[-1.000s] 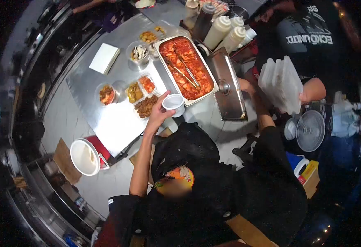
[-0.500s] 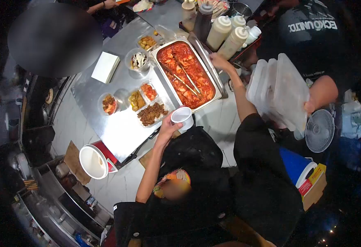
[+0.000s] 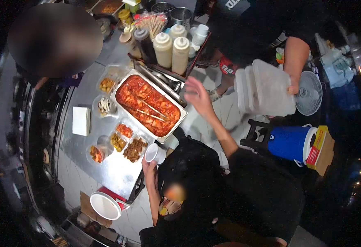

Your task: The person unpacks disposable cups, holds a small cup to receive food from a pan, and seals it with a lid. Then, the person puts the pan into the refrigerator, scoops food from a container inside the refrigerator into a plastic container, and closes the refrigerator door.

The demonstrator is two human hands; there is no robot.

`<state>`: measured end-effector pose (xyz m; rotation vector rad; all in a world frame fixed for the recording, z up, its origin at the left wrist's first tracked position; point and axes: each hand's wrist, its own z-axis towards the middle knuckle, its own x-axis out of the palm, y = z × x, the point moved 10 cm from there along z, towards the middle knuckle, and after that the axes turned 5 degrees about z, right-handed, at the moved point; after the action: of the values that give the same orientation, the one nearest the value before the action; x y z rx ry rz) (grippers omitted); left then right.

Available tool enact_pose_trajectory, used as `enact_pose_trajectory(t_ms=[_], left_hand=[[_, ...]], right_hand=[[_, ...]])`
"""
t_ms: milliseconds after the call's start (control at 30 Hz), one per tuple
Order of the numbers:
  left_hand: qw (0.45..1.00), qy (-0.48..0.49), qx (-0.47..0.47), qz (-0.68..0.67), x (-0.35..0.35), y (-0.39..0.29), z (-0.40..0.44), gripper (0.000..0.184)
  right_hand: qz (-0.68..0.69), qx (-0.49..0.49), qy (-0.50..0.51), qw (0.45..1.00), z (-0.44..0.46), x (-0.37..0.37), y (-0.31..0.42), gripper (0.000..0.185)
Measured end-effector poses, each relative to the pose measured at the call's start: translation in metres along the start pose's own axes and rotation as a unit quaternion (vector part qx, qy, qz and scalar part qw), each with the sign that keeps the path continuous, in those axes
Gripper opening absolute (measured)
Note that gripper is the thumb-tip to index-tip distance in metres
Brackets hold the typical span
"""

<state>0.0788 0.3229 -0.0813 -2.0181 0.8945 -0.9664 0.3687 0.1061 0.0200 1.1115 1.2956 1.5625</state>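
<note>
My left hand (image 3: 149,169) grips a small clear plastic cup (image 3: 151,152) at the table's near edge. My right hand (image 3: 197,95) is raised past the far right side of a steel pan (image 3: 179,123), fingers apart and a little blurred, holding nothing. Red kimchi-like food (image 3: 133,92) fills the pan, and metal tongs (image 3: 153,110) lie on top of it. Close to the cup, a clear divided tray holds brown chopped meat (image 3: 135,149), yellowish pickles (image 3: 117,142) and red food (image 3: 124,130).
Squeeze bottles (image 3: 163,49) stand in a caddy behind the pan. Clear cups of food, a white box (image 3: 81,121) and a food container (image 3: 106,85) line the table's left. Another person's hand (image 3: 293,88) holds clear plastic containers (image 3: 266,90) at right. A blue cooler (image 3: 287,144) sits below.
My view has swung, shifting the table leftward. My right hand has moved from beside the pan and squeeze bottles and now hangs with fingers spread. My left hand still holds the cup.
</note>
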Motion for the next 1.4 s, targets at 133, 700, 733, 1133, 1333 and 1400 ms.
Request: enact_pose_trajectory(t_ms=[133,700,733,1133,1333,1400], left_hand=[[0.997,-0.05,0.007,-0.058,-0.008,-0.001,0.0,0.082],[0.994,-0.081,-0.047,-0.048,-0.153,-0.019,-0.047,0.031],[0.996,-0.054,-0.028,-0.069,-0.171,-0.013,-0.051,0.03],[0.989,0.04,0.049,-0.135,-0.275,-0.024,-0.09,0.056],[0.988,-0.032,0.017,-0.151,-0.318,-0.002,-0.115,0.038],[0.986,-0.046,0.003,-0.158,-0.326,-0.001,-0.115,0.039]], right_hand=[[0.082,0.12,-0.071,0.987,-0.108,-0.039,0.012,0.074],[0.426,-0.005,-0.33,0.842,-0.289,0.047,0.132,0.074],[0.408,-0.003,-0.348,0.844,-0.299,0.05,0.13,0.071],[0.334,0.012,-0.417,0.845,-0.325,0.077,0.089,0.073],[0.293,-0.005,-0.356,0.887,-0.353,0.106,0.113,0.072],[0.321,0.031,-0.325,0.889,-0.368,0.117,0.109,0.073]])
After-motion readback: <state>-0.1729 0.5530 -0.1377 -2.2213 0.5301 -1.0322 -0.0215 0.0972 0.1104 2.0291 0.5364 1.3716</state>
